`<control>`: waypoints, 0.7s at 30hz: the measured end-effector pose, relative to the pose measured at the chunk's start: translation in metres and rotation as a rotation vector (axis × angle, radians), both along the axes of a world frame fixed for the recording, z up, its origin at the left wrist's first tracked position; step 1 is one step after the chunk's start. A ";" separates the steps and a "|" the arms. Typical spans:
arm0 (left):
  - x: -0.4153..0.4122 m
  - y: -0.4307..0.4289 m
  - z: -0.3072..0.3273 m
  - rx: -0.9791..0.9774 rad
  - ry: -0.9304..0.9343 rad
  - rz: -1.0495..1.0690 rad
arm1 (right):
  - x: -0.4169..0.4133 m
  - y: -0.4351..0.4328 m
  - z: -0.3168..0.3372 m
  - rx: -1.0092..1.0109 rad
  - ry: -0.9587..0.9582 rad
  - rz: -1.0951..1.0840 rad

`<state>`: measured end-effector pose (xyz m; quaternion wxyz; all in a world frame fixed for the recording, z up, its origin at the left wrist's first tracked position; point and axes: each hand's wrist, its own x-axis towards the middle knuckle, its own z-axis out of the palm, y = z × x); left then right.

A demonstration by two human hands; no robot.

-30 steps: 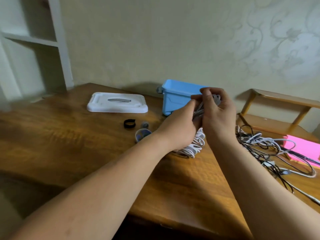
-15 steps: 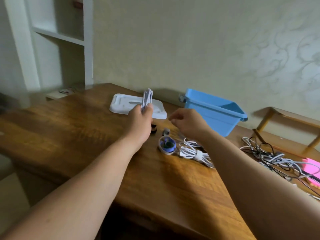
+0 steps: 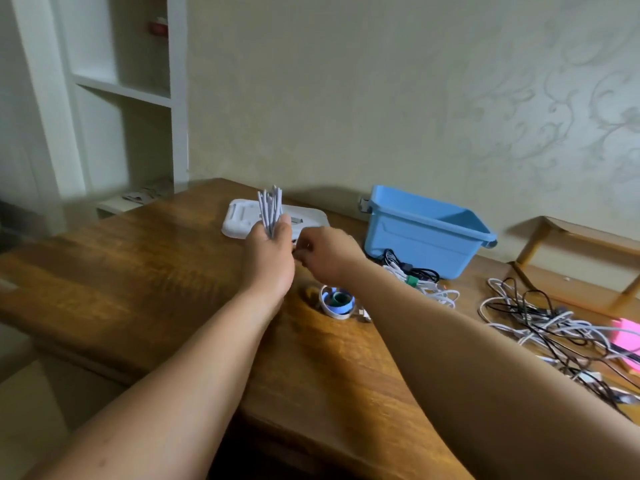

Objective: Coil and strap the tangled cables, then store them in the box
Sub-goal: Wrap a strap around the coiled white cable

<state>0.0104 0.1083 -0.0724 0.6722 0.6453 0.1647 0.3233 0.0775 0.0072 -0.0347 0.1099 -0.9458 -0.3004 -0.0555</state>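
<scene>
while the left hand [image 3: 268, 258] grips the coil [image 3: 270, 209] upright so its loops cannot spring apart, the right hand [image 3: 325, 256] curls beside it, seemingly to strap it, its hold unclear.

No legible txt, labels, brand marks or nos. anywhere in view; blue box [image 3: 419, 244] shows plain walls; white lid [image 3: 242, 218] has moulded shapes only, nothing readable; pink item [image 3: 627, 336] at rt edge too blurred to tell.
</scene>
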 end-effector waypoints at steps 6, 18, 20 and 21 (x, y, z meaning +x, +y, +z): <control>-0.023 -0.043 0.019 -0.255 -0.063 -0.509 | -0.048 -0.113 0.023 0.861 0.410 0.181; 0.003 -0.183 0.036 0.261 -0.041 -0.580 | -0.057 -0.249 0.003 1.329 0.356 -0.036; 0.003 -0.195 0.032 0.422 -0.002 -0.507 | -0.060 -0.260 0.003 1.388 0.386 0.038; 0.004 -0.199 0.030 0.501 0.011 -0.477 | -0.063 -0.261 0.003 1.338 0.393 0.098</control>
